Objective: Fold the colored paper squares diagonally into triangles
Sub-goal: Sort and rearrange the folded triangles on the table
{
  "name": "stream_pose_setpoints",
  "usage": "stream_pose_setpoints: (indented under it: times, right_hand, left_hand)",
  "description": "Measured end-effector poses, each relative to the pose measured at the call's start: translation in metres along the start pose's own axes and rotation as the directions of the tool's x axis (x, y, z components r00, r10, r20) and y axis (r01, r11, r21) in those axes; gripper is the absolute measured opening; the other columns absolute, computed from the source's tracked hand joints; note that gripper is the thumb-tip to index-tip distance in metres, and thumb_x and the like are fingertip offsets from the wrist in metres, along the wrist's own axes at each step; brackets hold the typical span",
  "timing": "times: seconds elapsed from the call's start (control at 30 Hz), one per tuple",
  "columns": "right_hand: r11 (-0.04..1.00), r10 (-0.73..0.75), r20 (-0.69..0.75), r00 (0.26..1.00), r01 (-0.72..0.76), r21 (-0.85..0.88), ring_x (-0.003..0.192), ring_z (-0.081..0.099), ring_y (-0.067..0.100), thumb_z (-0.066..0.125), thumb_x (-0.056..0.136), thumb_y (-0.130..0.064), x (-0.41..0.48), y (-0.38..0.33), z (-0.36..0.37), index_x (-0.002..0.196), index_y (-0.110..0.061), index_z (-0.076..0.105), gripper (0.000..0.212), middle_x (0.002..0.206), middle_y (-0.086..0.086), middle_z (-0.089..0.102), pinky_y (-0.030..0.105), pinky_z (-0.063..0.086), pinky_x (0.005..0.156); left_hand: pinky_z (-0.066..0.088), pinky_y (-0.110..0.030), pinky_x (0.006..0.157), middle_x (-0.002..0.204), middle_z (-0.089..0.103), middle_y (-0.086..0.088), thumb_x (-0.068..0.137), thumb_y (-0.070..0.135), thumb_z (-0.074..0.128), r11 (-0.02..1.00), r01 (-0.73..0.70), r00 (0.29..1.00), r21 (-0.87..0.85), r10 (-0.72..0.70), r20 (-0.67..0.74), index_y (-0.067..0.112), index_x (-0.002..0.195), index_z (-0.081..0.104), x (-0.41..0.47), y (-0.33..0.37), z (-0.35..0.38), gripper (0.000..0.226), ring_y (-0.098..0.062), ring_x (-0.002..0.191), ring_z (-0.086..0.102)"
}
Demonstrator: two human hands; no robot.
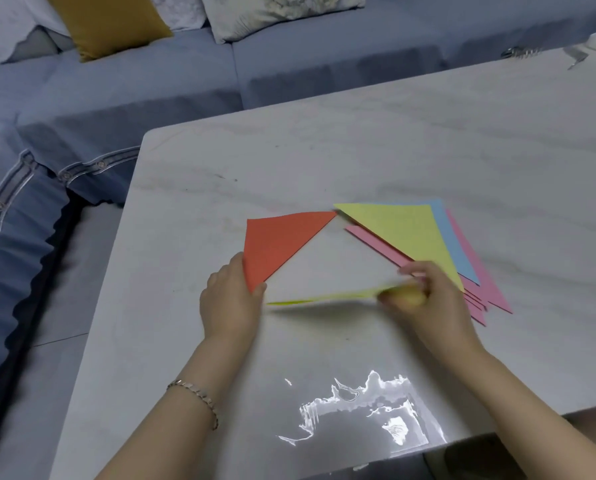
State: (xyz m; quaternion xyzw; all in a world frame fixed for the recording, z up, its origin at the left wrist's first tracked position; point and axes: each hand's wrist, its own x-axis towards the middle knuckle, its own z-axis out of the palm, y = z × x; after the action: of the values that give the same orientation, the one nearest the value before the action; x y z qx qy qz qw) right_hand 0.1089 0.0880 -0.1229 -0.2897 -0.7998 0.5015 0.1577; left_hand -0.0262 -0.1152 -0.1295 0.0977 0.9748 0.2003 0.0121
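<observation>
Left hand (232, 299) holds orange triangle (279, 247); right hand (428, 299) grips blurred yellow sheet (324, 296) beside the triangle stack (410, 233) on the table (324, 161)

We can find no words, numbers or signs to read here.
</observation>
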Motion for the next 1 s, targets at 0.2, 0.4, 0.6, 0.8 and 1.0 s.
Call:
stream_pose_setpoints:
  times: [0.2,0.4,0.6,0.8,1.0]
  right_hand:
    - [0.998,0.044,-0.227,0.973,-0.050,-0.022,0.087,0.048,0.017,0.078,0.071,-0.019,0.048,0.000,-0.032,0.131,-0.020,0.038,0.071,0.101,0.002,0.054,0.019,0.032,0.067]
    - [0.943,0.087,-0.203,0.975,-0.147,-0.298,0.122,0.039,0.032,0.078,0.070,-0.018,0.059,0.013,-0.032,0.144,-0.012,0.019,0.095,0.133,0.017,0.041,0.038,0.033,0.099]
    - [0.860,-0.248,-0.013,0.969,0.214,-0.464,0.129,0.030,0.031,0.069,0.077,-0.013,0.012,0.011,0.008,0.125,-0.011,0.052,0.051,0.136,0.015,0.040,0.037,0.023,0.107]
    - [0.617,-0.489,0.445,0.751,0.658,-0.432,0.106,0.056,0.017,0.045,0.083,-0.034,-0.028,0.006,0.060,0.106,-0.016,0.066,0.036,0.115,0.002,0.063,0.026,0.045,0.090]
    - [0.516,-0.498,0.491,0.715,0.699,-0.495,0.095,0.062,0.017,0.040,0.084,-0.036,-0.036,0.010,0.074,0.104,-0.016,0.068,0.039,0.100,-0.004,0.066,0.025,0.047,0.085]
  left_hand:
    - [0.039,-0.034,0.085,0.125,0.054,-0.004,0.089,0.021,0.056,0.996,-0.027,0.999,-0.080,0.023,-0.050,0.017,0.137,0.038,-0.012,-0.002,0.000,0.051,-0.025,0.115,0.047]
    - [0.037,-0.029,0.091,0.130,0.053,0.002,0.088,0.019,0.058,0.991,-0.084,0.996,-0.103,0.079,-0.049,0.019,0.135,0.044,-0.034,-0.025,-0.011,0.049,-0.020,0.117,0.049]
    - [0.041,-0.028,0.088,0.121,0.062,-0.002,0.081,0.024,0.055,0.950,-0.304,0.950,-0.073,0.308,0.049,0.014,0.123,0.057,-0.055,-0.043,-0.005,0.043,-0.024,0.104,0.060]
    - [0.033,-0.037,0.101,0.130,0.054,-0.019,0.082,0.018,0.041,0.897,-0.443,0.895,-0.013,0.441,-0.069,0.010,0.117,0.053,-0.067,-0.032,0.013,0.038,-0.027,0.123,0.042]
    - [0.028,-0.033,0.104,0.129,0.058,-0.005,0.100,0.035,0.008,0.868,-0.488,0.869,0.088,0.474,0.141,0.009,0.121,0.059,-0.083,-0.022,0.030,0.061,-0.024,0.120,0.054]
